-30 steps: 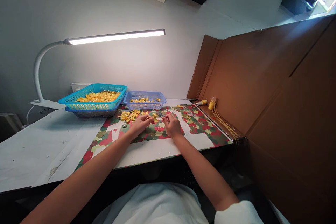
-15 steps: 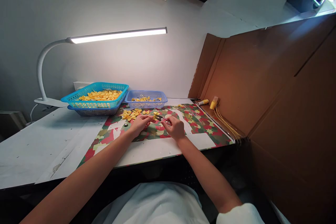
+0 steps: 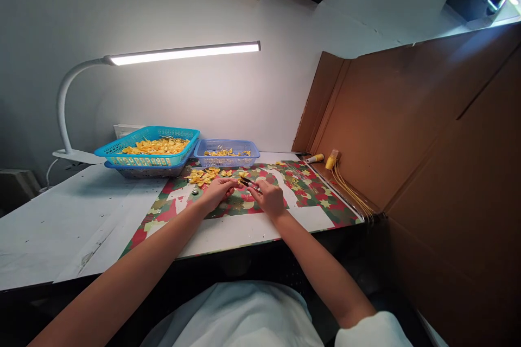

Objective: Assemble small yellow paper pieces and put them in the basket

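My left hand (image 3: 217,194) is closed in a pinch on a small gold piece (image 3: 241,180), most of it hidden by the fingers. From the right, my right hand (image 3: 269,197) grips a pair of pliers (image 3: 249,181), whose dark jaws reach to the gold piece at the left fingertips. Whether the jaws are closed on it I cannot tell. Just beyond the left hand lies a loose pile of gold flower-shaped pieces (image 3: 202,175) on the patterned sheet (image 3: 303,191). A small round metallic item (image 3: 195,192) sits left of the left hand.
A turquoise basket (image 3: 106,153) of gold pieces stands at the back left, stacked on a blue one. Beside it is a smaller blue basket (image 3: 228,162) with gold pieces. A lamp (image 3: 183,54) reaches overhead. Cardboard (image 3: 407,119) walls the right side, near gold wires (image 3: 352,190).
The pliers have turned slightly at the gold piece, and my right-hand fingers have shifted on the handles. My left hand stays nearly in place.
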Action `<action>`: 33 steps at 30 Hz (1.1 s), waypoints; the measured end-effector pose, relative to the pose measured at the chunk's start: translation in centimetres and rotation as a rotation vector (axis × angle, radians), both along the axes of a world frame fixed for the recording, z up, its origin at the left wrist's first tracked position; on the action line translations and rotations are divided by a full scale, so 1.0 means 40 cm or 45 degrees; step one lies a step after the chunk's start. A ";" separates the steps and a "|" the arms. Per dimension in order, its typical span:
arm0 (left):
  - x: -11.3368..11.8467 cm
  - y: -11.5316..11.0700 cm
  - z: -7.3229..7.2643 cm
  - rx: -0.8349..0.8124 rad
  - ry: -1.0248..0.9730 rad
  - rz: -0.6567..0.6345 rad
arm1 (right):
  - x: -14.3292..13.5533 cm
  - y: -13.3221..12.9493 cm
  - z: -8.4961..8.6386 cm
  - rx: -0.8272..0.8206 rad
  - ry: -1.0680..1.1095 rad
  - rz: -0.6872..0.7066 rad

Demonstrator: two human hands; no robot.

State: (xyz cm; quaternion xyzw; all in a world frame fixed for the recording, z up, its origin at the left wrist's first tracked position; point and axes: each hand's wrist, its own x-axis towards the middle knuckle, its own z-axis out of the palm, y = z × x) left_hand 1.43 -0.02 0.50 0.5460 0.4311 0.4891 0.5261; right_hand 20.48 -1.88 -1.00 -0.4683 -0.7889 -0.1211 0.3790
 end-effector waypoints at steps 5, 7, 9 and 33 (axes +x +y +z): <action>-0.001 -0.003 0.003 -0.014 -0.020 -0.029 | 0.000 -0.002 0.001 -0.020 0.009 0.020; -0.002 -0.005 0.004 -0.016 -0.024 -0.034 | 0.000 -0.002 0.002 -0.021 -0.001 0.025; -0.002 -0.006 0.004 -0.021 -0.023 -0.031 | -0.001 -0.003 0.004 -0.009 -0.035 0.022; -0.004 0.002 -0.002 -0.035 -0.006 -0.022 | 0.003 0.007 -0.007 0.168 -0.251 -0.161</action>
